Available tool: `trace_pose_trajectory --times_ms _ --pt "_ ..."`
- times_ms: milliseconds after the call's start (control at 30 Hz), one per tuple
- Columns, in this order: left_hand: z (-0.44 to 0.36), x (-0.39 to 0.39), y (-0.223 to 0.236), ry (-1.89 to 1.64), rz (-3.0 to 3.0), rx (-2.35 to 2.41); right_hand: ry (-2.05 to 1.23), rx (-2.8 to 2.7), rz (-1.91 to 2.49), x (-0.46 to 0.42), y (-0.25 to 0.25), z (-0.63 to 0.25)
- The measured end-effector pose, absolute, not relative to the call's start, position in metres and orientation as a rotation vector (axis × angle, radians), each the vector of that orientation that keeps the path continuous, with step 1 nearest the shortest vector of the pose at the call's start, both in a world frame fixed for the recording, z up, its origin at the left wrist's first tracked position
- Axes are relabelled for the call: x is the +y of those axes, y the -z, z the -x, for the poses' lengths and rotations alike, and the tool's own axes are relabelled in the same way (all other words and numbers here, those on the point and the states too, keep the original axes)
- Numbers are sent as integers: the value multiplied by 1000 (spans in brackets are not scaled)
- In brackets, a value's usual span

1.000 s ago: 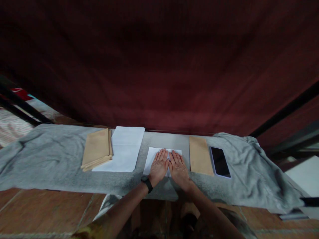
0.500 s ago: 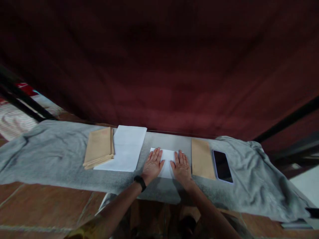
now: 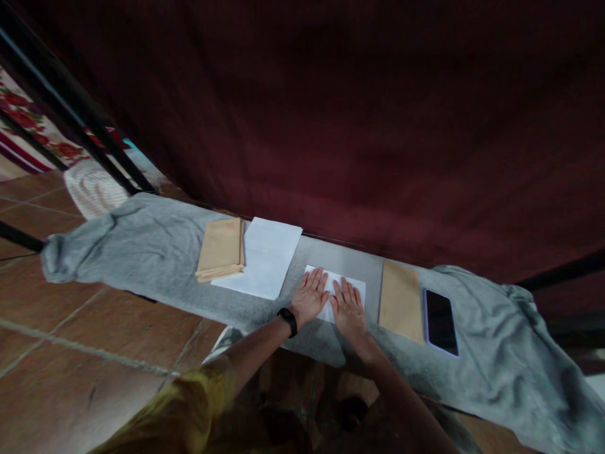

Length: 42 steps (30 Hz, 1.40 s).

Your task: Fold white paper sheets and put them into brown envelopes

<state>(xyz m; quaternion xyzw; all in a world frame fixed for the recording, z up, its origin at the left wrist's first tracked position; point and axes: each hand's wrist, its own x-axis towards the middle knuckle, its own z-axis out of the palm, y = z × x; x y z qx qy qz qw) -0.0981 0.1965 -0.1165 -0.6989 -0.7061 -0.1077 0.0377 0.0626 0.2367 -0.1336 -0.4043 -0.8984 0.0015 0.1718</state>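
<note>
A folded sheet of white paper (image 3: 331, 285) lies flat on the cloth-covered bench, partly hidden under both hands. My left hand (image 3: 309, 295) rests palm down on its left part, fingers stretched out. On the right part of the sheet my right hand (image 3: 348, 310) lies flat too, fingers extended. A strip of white paper shows between the two thumbs. To the right of my right hand is a brown envelope (image 3: 401, 301). Larger white sheets (image 3: 271, 255) lie left of my hands, their left side partly under a stack of brown envelopes (image 3: 221, 246).
A phone (image 3: 440, 321) with a dark screen lies right of the single envelope. Grey cloth (image 3: 155, 252) covers the narrow bench, rumpled at both ends. A dark red curtain (image 3: 331, 157) hangs behind it. Black bars (image 3: 89, 120) stand at the left, above tiled floor (image 3: 94, 353).
My hands slid apart from the middle of the folded paper, then came slightly closer together again. The view has turned left and tilted, so the bench appears slanted.
</note>
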Motion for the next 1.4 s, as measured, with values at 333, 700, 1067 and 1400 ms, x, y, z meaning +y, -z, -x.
trace_pose_trajectory --times_ms 333,700,1067,1400 --pt "104 192 118 424 2081 -2218 146 -2451 1217 237 137 -86" --pt "116 172 122 420 1972 -2222 159 -2321 1266 232 146 -99" --pt "104 147 124 488 1941 -2135 90 -2311 1206 208 137 -90" --pt "69 138 127 411 2150 -2059 -6 -2409 1066 189 139 -84"
